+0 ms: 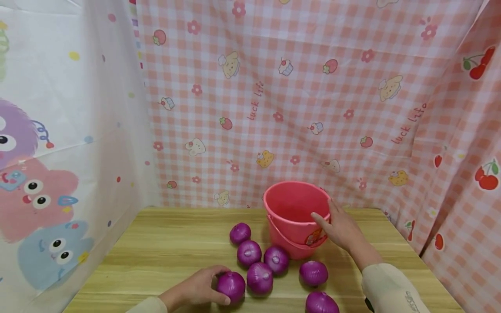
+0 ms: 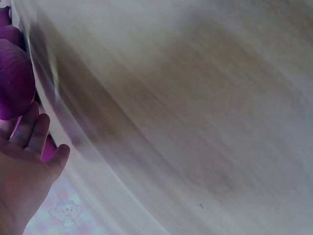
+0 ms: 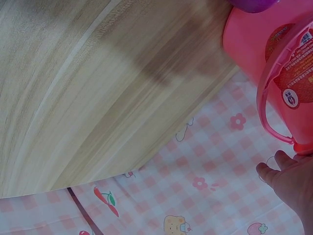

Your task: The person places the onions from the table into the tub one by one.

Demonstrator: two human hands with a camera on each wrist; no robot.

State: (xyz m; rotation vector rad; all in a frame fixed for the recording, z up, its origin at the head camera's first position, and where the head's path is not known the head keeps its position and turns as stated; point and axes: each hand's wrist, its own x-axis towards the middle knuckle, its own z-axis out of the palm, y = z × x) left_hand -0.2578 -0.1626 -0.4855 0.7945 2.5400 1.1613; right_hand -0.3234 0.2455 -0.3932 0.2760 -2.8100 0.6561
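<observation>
My left hand (image 1: 197, 287) is curled round a purple onion (image 1: 232, 288) at the front of the table, fingers at its upper side and thumb low against it. In the left wrist view, the onion (image 2: 15, 81) sits just beyond the fingers (image 2: 38, 139). At the right, my right hand (image 1: 346, 228) holds the rim of a pink bucket (image 1: 297, 241), with the thumb over the edge. The bucket stands upright with its handle hanging down. In the right wrist view, fingertips (image 3: 268, 172) show beside the bucket's rim.
Several more onions lie on the wooden table (image 1: 156, 252): a loose group (image 1: 249, 253) left of and before the bucket, one (image 1: 313, 273) in front of it, another (image 1: 322, 302) at the near edge. Checked cloth (image 1: 254, 87) hangs behind; a white printed curtain (image 1: 98, 108) hangs left.
</observation>
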